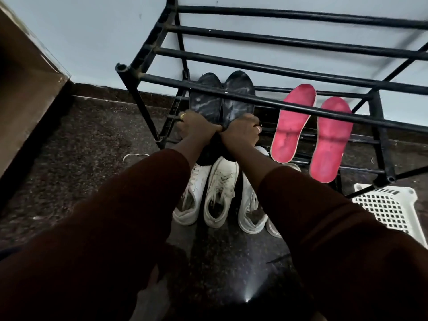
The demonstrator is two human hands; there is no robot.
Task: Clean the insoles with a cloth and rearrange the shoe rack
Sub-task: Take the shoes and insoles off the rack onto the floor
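The black metal shoe rack (pixel 266 101) stands against the wall, and its lower shelf holds two pairs of insoles, toes toward the wall. White sneakers (pixel 221 193) sit on the floor just before it. A white lattice basket (pixel 386 209) lies at the right; its contents cannot be told. The pink insoles (pixel 294 126) lie right, the dark insoles (pixel 238 105) left. The left hand (pixel 196 126) and the right hand (pixel 243 129) each grip a dark insole, fingers curled over its outer edge.
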